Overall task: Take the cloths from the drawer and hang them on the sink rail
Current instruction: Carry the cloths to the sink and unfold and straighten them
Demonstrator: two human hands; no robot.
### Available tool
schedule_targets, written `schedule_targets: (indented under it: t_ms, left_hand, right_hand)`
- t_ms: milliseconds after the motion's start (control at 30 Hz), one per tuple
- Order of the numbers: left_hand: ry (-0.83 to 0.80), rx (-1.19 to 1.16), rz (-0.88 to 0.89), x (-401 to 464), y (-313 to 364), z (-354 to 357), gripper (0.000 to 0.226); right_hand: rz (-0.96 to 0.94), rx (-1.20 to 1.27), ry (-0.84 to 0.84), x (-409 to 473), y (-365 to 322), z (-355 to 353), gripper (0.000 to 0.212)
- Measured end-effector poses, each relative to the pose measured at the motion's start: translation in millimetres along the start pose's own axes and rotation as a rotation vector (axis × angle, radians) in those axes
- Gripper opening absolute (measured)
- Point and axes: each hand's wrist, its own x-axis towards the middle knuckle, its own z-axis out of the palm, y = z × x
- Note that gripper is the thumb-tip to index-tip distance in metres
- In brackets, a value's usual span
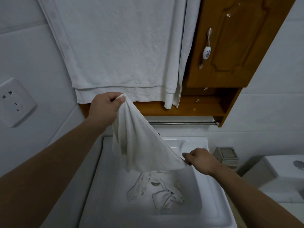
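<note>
Both hands, left hand and right hand, pinch one white cloth.

Left hand and right hand pinch a white cloth stretched above the sink

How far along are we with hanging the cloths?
Nothing hangs on the rail yet. In hand: the left hand and right hand pinch opposite corners of one cloth, held over the sink. Left: crumpled cloths in the basin.
</note>
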Motion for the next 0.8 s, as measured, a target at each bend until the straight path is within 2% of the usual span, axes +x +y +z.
schedule_targets:
  t_ms: [200, 367, 600, 733, 800]
  left_hand:
    - [-0.012, 0.082, 0.073, -5, 2, 5, 0.020]
    - [-0.002, 0.099, 0.078, -2, 6, 0, 0.021]
    - [-0.020, 0.133, 0.107, -8, 11, 7, 0.021]
    - [-0.072, 0.112, 0.121, -10, 19, 12, 0.019]
    - [-0.092, 0.107, 0.128, -12, 23, 17, 0.019]
  right_hand:
    - [0.070, -0.151, 0.025, 11, -7, 10, 0.057]
    - [0.048, 0.011, 0.002, 13, -3, 19, 0.049]
    - [0.192, -0.226, 0.181, 16, -9, 19, 0.059]
    - [0.186, -0.108, 0.283, 12, -22, -2, 0.054]
    - [0.098, -0.037, 0.328, 9, -39, -17, 0.042]
